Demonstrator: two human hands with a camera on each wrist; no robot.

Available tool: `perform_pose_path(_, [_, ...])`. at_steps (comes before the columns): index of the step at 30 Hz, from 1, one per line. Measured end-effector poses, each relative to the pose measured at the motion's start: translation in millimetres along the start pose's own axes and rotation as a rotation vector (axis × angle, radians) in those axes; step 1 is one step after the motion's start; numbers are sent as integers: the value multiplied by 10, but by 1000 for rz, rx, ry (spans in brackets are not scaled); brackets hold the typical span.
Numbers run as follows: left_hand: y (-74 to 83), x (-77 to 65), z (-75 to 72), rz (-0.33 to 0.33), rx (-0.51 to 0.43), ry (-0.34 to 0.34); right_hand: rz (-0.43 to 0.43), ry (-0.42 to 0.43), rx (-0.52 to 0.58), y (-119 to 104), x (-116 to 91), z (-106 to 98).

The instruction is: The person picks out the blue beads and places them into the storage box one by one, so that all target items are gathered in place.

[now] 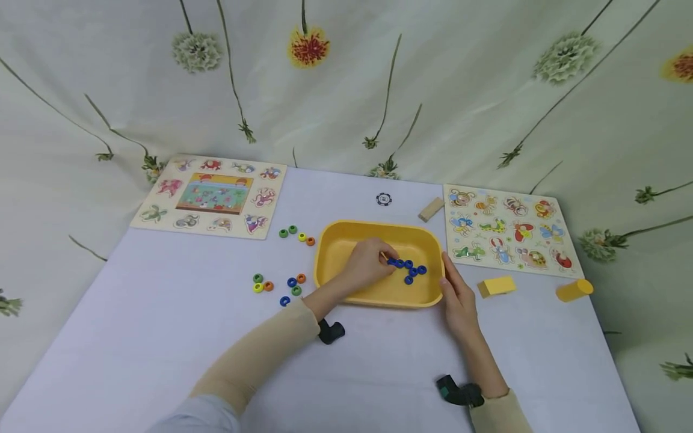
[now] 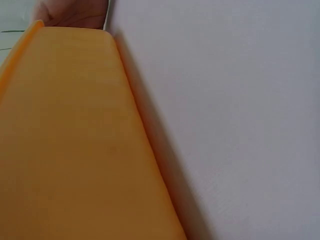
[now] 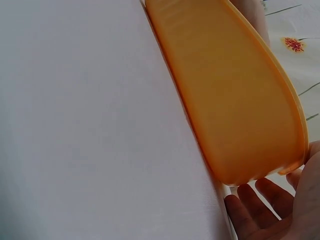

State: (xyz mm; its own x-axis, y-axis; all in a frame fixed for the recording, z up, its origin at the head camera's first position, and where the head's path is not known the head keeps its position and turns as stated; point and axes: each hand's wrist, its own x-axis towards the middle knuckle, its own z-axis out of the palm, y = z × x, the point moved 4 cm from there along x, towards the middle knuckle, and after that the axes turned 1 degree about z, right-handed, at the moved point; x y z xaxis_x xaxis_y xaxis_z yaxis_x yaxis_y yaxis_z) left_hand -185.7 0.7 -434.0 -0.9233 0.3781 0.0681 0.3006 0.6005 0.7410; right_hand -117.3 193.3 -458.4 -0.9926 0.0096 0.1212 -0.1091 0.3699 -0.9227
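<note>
A yellow plastic tray (image 1: 342,246) stands on the white table. My left hand (image 1: 369,263) reaches over its front side, with thumb and fingertips curled together at a blue bead (image 1: 391,261). Several more blue beads (image 1: 413,272) lie on the tray floor just right of those fingertips. My right hand (image 1: 459,300) grips the tray's right end. In the right wrist view, the fingers (image 3: 257,205) lie against the outer wall and the thumb is at the rim. The left wrist view shows mainly the tray's outer side (image 2: 85,125); the left fingers are hidden there.
Small groups of coloured beads (image 1: 269,286) lie left of the tray. Two picture puzzle boards (image 1: 162,207) (image 1: 511,231) flank the back. A poker chip (image 1: 384,199) and wooden block (image 1: 431,209) lie behind; a yellow block (image 1: 497,286) and yellow cylinder (image 1: 575,290) stand right.
</note>
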Motion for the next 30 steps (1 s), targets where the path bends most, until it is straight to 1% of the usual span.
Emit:
perform_pose_path(3, [15, 35, 76, -17, 87, -34, -3, 7, -23, -115, -30, 5])
perform_pose_path(7, [53, 51, 130, -37, 171, -74, 10, 10, -55, -178, -46, 3])
perform_pose_path(11, [78, 57, 175, -18, 249, -98, 41, 14, -37, -176, -48, 6])
perform_pose_path(14, [71, 51, 191, -2, 279, -104, 30, 6, -25, -175, -45, 17])
perform_pose_path(17, [57, 31, 179, -7, 258, -91, 1, -5, -15, -183, -37, 26])
perform_pose_path(20, [64, -17, 118, -3, 213, -53, -28, -7, -2, -193, -29, 33])
perform_pose_path(23, [117, -118, 3, 49, 170, 11, -42, 0, -3, -202, -27, 33])
perform_pose_path(25, [167, -235, -95, 99, 130, 60, -41, 3, -7, -206, -31, 32])
perform_pose_path(27, [194, -391, -197, 137, 91, 115, -35, 8, -13, -208, -38, 28])
perform_pose_path(29, [184, -567, -306, 162, 34, 174, -27, 21, -14, -211, -45, 23])
perform_pose_path(30, [155, -656, -363, 175, 8, 204, -26, 24, -19, -213, -47, 18])
